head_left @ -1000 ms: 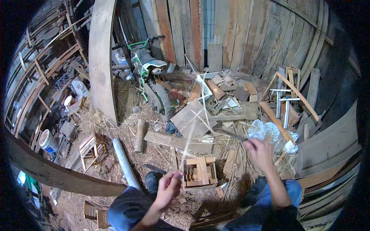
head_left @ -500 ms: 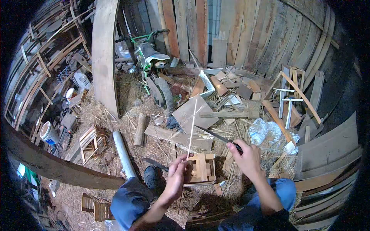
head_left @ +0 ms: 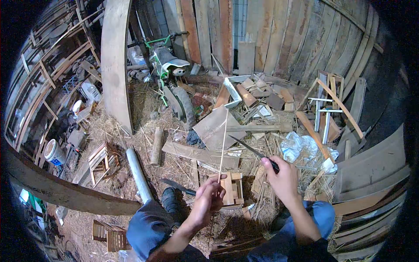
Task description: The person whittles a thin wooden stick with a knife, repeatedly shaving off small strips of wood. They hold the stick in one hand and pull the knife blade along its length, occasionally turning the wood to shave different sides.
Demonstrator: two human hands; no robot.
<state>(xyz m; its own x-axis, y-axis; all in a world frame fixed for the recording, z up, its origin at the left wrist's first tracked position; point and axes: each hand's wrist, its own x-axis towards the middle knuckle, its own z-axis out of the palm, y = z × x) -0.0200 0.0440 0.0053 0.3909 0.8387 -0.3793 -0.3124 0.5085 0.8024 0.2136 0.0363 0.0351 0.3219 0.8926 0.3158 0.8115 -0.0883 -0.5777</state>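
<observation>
Pinched in my left hand (head_left: 207,200) is a thin pale wooden strip (head_left: 224,142) that stands nearly upright, its top near the grey board. My right hand (head_left: 281,177) is closed around the black handle of a knife (head_left: 249,147), whose long dark blade points up and left. The blade tip lies to the right of the strip, apart from it. Below and between the hands sits a small wooden crate (head_left: 237,187) with slats. A second dark blade with a black handle (head_left: 176,186) lies left of my left hand.
A grey pole (head_left: 139,174) and a short log (head_left: 157,147) lie on the straw at left. Small slatted crates (head_left: 115,238) stand at lower left. Scrap wood (head_left: 262,94), a clear plastic bag (head_left: 299,147) and a motorbike (head_left: 172,65) are farther off.
The strip has tilted slightly and shifted right in my left hand. The knife's blade has swung up to a steeper angle, its tip moving right of the strip.
</observation>
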